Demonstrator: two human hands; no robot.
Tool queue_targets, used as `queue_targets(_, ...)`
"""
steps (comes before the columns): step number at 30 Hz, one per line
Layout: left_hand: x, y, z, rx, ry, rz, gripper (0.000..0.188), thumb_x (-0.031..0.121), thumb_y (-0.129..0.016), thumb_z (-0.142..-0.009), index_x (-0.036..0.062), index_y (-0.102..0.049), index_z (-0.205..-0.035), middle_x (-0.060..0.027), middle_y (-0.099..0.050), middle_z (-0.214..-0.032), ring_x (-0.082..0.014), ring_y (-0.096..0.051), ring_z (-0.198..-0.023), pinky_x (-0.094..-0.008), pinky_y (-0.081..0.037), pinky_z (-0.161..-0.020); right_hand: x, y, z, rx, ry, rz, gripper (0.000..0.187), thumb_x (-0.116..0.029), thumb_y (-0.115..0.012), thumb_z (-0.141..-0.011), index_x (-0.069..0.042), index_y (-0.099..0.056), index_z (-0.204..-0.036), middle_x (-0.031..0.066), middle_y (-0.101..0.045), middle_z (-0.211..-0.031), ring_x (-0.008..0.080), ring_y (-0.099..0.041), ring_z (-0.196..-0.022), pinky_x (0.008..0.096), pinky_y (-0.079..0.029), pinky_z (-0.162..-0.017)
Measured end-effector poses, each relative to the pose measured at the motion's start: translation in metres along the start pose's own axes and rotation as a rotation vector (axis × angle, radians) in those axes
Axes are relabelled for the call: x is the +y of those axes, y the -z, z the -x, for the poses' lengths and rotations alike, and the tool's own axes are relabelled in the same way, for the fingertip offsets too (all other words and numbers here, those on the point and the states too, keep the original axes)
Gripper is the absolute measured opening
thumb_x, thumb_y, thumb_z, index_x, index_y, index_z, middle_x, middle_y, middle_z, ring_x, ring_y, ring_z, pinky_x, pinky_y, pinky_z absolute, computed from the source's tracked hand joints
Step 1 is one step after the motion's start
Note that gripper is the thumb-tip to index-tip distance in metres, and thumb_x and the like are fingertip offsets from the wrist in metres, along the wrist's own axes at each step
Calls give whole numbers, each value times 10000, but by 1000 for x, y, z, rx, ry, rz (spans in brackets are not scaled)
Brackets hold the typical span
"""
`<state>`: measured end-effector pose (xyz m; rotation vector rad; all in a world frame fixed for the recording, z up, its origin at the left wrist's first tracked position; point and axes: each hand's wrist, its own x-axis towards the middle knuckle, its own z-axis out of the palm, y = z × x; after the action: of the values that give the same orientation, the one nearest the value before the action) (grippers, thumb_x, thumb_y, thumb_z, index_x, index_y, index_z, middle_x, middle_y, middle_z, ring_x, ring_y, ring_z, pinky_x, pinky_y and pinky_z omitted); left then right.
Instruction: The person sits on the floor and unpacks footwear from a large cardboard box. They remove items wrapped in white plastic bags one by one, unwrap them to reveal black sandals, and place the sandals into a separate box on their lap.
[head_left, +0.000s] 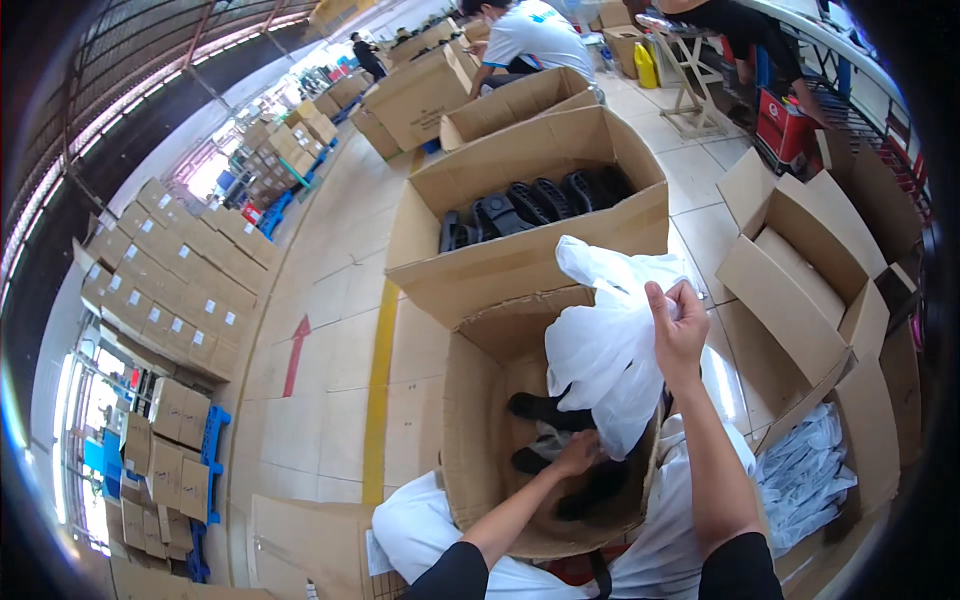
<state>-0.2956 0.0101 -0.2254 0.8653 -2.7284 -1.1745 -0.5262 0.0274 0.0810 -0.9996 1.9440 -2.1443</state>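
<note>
Between my knees stands an open cardboard box (474, 430) with several black shoe-like pieces (550, 409) lying inside. My right hand (682, 318) is raised above the box's right side, fingers closed round the gathered edge of a white plastic bag (610, 335). The bag hangs down into the box. Low inside the box, my left hand (576, 453) reaches among the black pieces, next to the bag's lower end. Its fingers are drawn together, and what they grip is partly hidden. Some clear plastic (549, 441) lies just left of that hand.
Directly ahead, a larger carton (540, 255) holds several black shoe soles (500, 215). An open carton (790, 290) stands on the right, above a heap of white plastic bags (806, 470). A yellow floor line (378, 390) runs along the left. A co-worker (540, 40) sits ahead.
</note>
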Motion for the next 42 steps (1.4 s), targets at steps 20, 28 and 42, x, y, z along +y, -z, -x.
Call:
queue_targets(20,128,166,90,533,-62,1175,116,152,-406,-961,41,-383,-986,-225,-624,-965,-164,-602,-820,-268,-488,-754,-45,18,160,-919,401,584,837,-588,-714,-556,-244,-440,-1268,99,-610,-654,281,-605,-576,347,-460,-550)
queue_targets(28,99,149,86,789,35,1110,114,119,-467,-928,12,-467,-966,-92,-585,-861,-171,-613,-750,-268,-491,-674,10,-26,217,-774,506,704,217,-267,-650,-740,-89,-529,-721,95,-593,-649,281,-604,-587,403,-473,-551)
queue_targets(42,110,208,109,1012,-49,866,370,334,-411,-946,27,-435,-1152,-125,-591,-1123,-143,-517,-1011,-279,-367,-855,-67,-42,181,-612,659,333,146,-132,-624,-742,-78,-506,-809,100,-560,-592,276,-582,-573,383,-440,-527)
